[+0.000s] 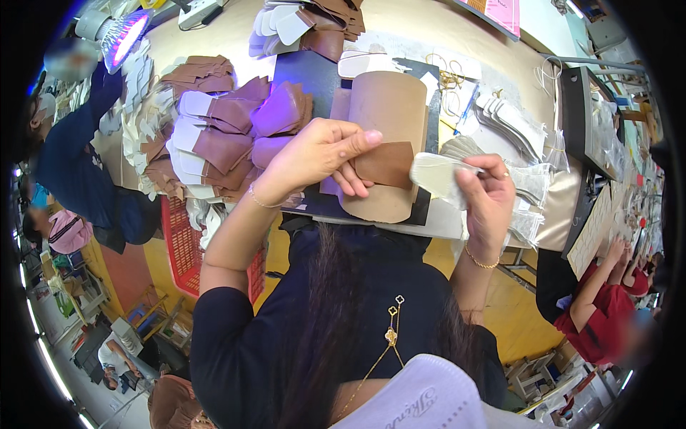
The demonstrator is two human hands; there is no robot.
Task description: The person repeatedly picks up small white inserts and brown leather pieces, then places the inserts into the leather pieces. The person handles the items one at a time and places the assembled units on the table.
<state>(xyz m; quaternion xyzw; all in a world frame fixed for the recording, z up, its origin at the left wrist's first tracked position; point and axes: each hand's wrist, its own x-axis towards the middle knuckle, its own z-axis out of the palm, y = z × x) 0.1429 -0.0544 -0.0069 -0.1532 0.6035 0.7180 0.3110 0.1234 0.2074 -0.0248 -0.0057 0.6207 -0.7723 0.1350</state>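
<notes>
– How will the pale piece [434, 176] handle?
– Light, bendy, I'd guess (best held by an end); the right hand [489, 200] pinches it beside the curved tan form [387, 107].
– The brown patch [387, 166]?
– Probably supple, on that form; left hand [325, 149] near its edge, fingers loosely spread.

Brown piece [386, 163] smooth, leather-like; tan curved form [386, 107] matt; pale piece [436, 176] slightly glossy; red basket [183, 250] plastic.

At my left hand [325, 150], I note a plain mid-brown piece [387, 163] on a tan form [386, 104]; in my right hand [489, 200], an off-white piece [434, 175]. From the form: 9 o'clock, brown stack [223, 150] with white ends, violet-tinted in places; 3 o'clock, grey-white stack [511, 125]; 8 o'clock, red basket [184, 261].
</notes>
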